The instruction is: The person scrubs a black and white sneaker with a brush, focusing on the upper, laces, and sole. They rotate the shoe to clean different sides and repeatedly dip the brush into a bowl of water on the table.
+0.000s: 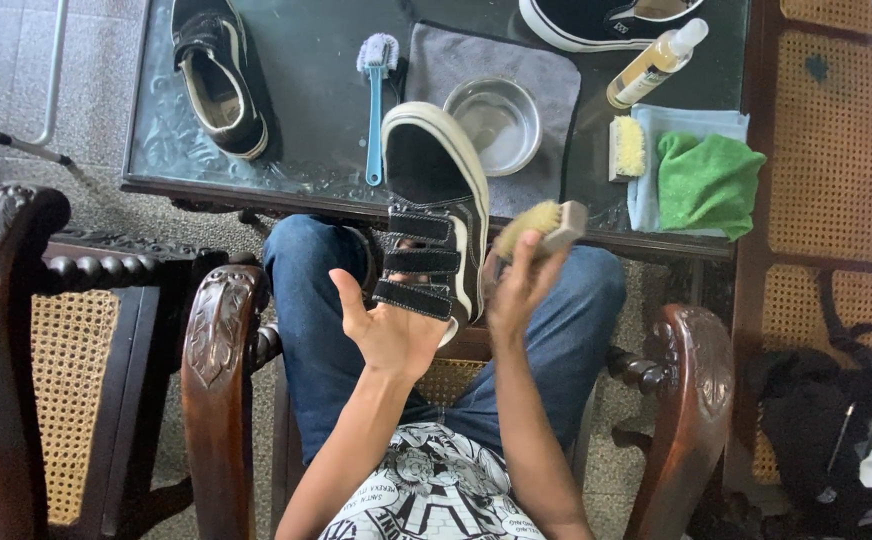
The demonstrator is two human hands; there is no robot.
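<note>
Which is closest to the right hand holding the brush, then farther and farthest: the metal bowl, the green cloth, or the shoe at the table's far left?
From the right hand:
1. Metal bowl, just above on the grey mat.
2. Green cloth, off to the right.
3. Far-left shoe, top left of the table.

At frame centre, my left hand (391,325) spreads palm-up, fingers (411,262) curled upward in a grip; my right hand (518,285), just right, pinches closed, both forearms rising from bottom centre.

Left hand (393,330) cradling black strapped shoe (434,215), right hand (518,285) holding wooden brush (541,226) beside it
</note>
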